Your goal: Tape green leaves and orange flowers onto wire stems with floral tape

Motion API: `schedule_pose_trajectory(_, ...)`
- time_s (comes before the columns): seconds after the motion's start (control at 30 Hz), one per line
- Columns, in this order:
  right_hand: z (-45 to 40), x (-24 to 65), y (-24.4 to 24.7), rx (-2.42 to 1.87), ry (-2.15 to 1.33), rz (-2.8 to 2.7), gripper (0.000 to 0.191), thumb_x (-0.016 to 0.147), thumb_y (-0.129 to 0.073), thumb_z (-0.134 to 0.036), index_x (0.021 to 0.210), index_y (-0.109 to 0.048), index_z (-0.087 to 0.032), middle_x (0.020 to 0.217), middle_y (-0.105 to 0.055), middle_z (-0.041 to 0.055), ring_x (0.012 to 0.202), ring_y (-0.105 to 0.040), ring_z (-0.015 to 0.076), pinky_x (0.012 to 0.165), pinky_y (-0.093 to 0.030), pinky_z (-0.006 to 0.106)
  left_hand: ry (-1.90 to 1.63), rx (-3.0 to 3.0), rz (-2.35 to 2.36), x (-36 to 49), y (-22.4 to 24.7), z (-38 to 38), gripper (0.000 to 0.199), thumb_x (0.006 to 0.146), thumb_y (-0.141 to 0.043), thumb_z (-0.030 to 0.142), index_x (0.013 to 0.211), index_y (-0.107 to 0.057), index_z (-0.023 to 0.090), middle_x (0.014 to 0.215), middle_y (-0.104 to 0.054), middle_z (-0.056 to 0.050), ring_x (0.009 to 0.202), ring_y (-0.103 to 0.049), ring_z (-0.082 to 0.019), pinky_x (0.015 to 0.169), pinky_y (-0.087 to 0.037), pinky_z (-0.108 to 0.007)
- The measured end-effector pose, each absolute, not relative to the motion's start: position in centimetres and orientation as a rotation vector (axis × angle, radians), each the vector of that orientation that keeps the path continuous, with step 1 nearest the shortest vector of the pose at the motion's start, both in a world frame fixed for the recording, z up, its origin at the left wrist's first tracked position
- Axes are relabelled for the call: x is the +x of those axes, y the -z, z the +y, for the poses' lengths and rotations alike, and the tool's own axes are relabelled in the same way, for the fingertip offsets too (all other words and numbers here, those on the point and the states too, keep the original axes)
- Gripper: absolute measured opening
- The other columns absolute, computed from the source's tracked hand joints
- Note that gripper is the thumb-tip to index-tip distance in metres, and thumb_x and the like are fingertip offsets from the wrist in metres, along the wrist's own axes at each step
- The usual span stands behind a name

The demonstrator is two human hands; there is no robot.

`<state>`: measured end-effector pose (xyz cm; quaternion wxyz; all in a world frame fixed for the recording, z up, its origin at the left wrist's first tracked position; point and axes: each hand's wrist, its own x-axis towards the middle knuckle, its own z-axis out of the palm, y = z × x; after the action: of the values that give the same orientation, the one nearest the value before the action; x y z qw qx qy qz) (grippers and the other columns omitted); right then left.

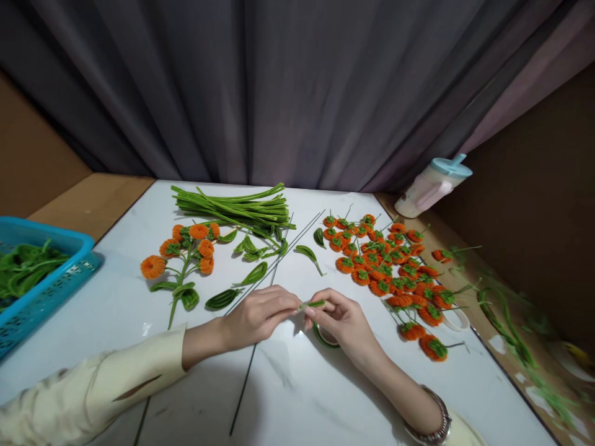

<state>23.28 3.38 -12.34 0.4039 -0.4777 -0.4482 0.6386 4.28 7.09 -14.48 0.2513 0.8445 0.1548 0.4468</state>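
Observation:
My left hand (263,313) and my right hand (344,322) meet at the middle of the white table, fingertips pinched together. Between them is a small green fuzzy piece (317,303), like a pipe-cleaner leaf; its left end is hidden by my fingers. Partly covered by my right hand, a roll of green tape (326,339) lies on the tabletop. Left of my hands are loose green pipe-cleaner leaves (255,274) and a dark green leaf (224,299). Thin dark wires (247,384) run under and past my left hand. One curved leaf (307,253) lies just beyond my fingers.
An assembled branch of orange pipe-cleaner persimmons (186,266) lies left, below a bundle of green stems (232,207). Many loose orange persimmons (381,260) spread on the right. A blue basket (51,303) is far left; a lidded cup (432,186) stands at the back right.

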Motion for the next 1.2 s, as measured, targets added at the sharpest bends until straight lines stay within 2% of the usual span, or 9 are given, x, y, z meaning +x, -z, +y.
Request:
schedule_pose_trajectory(0.13,3.5,23.1,12.2,-1.189,-1.590,-1.147,0.035,0.069,-0.076,-0.044,0.075,-0.057,-0.016,0.055,-0.062,-0.0014,0.038,-0.030,0.0028,0.038,-0.019,0.019,-1.210,2.322,0.413,4.2,14.5,7.3,0.018,0.089,-0.053,0.006,0.102,-0.059,0.015,0.085,-0.069,-0.008,0.081,-0.063,-0.017,0.075,-0.052,-0.030)
schedule_pose_trajectory(0.33,4.8,22.4,12.4,-1.172,-1.578,-1.119,0.038,0.067,-0.076,-0.048,0.074,-0.054,-0.017,0.054,-0.062,-0.0026,0.033,-0.025,0.0021,0.034,-0.017,0.019,-1.222,2.315,0.622,4.0,14.1,7.9,0.011,0.090,-0.052,0.010,0.093,-0.062,0.014,0.081,-0.067,-0.007,0.077,-0.061,-0.016,0.072,-0.051,-0.028)
schedule_pose_trajectory(0.53,5.0,22.3,12.5,-1.144,-1.535,-1.138,0.033,0.068,-0.077,-0.043,0.074,-0.057,-0.017,0.056,-0.064,-0.0001,0.041,-0.042,0.0069,0.038,-0.024,0.019,-1.197,2.340,0.653,3.8,14.2,7.8,0.011,0.091,-0.051,0.014,0.096,-0.062,0.014,0.084,-0.067,-0.008,0.079,-0.061,-0.017,0.073,-0.051,-0.029)
schedule_pose_trajectory(0.73,4.8,22.5,12.5,-1.117,-1.608,-1.112,0.033,0.068,-0.077,-0.042,0.073,-0.056,-0.017,0.053,-0.062,-0.0030,0.034,-0.027,0.0025,0.034,-0.015,0.018,-1.175,2.398,0.599,3.7,14.4,7.8,0.014,0.091,-0.049,0.010,0.099,-0.060,0.013,0.087,-0.067,-0.009,0.082,-0.061,-0.018,0.075,-0.050,-0.031)
schedule_pose_trajectory(1.2,4.9,22.8,12.8,-1.078,-1.643,-1.171,0.034,0.070,-0.075,-0.044,0.075,-0.055,-0.016,0.055,-0.063,-0.0021,0.036,-0.026,0.0028,0.037,-0.016,0.019,-1.120,2.370,0.586,3.8,14.1,7.7,0.017,0.093,-0.044,0.012,0.093,-0.061,0.015,0.078,-0.065,-0.008,0.073,-0.058,-0.016,0.069,-0.049,-0.029)
